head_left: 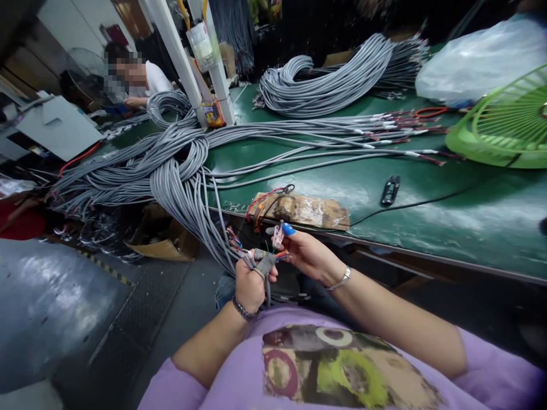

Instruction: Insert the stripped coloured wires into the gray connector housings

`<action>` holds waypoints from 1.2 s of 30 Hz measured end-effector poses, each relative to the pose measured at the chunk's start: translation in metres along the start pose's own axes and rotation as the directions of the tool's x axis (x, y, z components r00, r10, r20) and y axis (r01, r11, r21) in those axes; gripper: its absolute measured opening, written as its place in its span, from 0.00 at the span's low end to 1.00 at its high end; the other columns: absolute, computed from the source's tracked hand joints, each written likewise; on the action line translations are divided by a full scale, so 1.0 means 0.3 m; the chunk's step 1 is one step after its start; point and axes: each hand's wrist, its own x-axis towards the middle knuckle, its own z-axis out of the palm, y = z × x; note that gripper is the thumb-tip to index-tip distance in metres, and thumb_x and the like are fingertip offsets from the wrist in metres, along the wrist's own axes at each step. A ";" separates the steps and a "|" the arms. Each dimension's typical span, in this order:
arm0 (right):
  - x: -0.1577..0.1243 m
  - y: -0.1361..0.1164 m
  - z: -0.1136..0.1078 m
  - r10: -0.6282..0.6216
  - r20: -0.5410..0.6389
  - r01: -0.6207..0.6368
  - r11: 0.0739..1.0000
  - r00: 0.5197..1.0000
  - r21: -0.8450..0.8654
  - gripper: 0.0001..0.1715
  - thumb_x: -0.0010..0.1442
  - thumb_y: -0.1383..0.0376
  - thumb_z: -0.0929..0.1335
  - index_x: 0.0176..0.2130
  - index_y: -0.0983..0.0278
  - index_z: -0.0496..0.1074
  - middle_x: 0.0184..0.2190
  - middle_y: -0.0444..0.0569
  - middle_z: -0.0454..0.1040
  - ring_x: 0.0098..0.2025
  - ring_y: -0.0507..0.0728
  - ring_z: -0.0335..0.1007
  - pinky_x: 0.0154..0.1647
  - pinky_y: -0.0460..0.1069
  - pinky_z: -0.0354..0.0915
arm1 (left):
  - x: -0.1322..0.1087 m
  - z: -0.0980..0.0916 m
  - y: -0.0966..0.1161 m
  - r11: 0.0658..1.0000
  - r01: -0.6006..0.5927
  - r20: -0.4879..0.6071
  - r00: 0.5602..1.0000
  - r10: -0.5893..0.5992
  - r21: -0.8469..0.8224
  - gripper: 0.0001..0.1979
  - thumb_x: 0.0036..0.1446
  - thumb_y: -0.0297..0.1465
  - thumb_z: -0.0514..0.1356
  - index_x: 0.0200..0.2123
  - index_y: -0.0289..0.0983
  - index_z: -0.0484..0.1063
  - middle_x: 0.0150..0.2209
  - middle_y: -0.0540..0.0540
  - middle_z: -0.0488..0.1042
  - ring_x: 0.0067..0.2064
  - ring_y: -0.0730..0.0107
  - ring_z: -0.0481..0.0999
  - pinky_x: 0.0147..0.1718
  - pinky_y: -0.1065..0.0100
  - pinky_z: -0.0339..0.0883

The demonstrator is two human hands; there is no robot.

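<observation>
My left hand (250, 282) is closed around the ends of a few grey cables (188, 199) that hang off the green table's edge; thin coloured wires (234, 239) fan out from them. A grey cover wraps my left forefinger. My right hand (305, 250) pinches a small clear plug connector (278, 234) between thumb and a blue-capped finger, right above the bared wire ends. Both hands are held close together in front of my lap, just below the table's front edge.
A taped cardboard block (307, 210) with red and black leads sits at the table edge. Black cutters (390, 190) lie on the green table (448, 210). Grey cable bundles (325, 80), a green fan guard (508, 122), a plastic bag (478, 57). Another person (137, 80) sits far left.
</observation>
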 end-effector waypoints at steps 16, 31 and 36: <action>-0.006 0.009 -0.005 0.073 -0.030 -0.072 0.997 0.997 0.040 0.21 0.55 0.48 0.66 0.32 0.63 0.72 0.24 0.45 0.71 0.24 0.50 0.63 0.25 0.45 0.62 | -0.003 0.000 -0.001 0.996 0.088 -0.014 0.996 -0.088 0.005 0.14 0.45 0.38 0.65 0.21 0.35 0.68 0.16 0.52 0.68 0.16 0.79 0.64 0.15 0.76 0.57; -0.009 0.007 -0.001 -0.048 0.041 0.049 0.998 0.998 -0.030 0.16 0.52 0.53 0.70 0.30 0.64 0.71 0.24 0.42 0.67 0.25 0.47 0.60 0.26 0.44 0.62 | -0.022 -0.041 0.009 0.965 0.210 -0.082 0.971 -0.224 -0.156 0.10 0.43 0.33 0.65 0.22 0.34 0.67 0.14 0.52 0.68 0.15 0.80 0.63 0.14 0.77 0.54; 0.002 0.005 -0.007 -0.060 0.019 0.061 0.994 0.998 -0.087 0.17 0.50 0.54 0.72 0.29 0.65 0.71 0.24 0.42 0.68 0.24 0.47 0.60 0.26 0.43 0.61 | -0.021 -0.038 -0.005 0.960 0.259 -0.060 0.962 -0.266 -0.105 0.12 0.40 0.34 0.65 0.21 0.34 0.66 0.13 0.52 0.67 0.14 0.79 0.62 0.14 0.76 0.55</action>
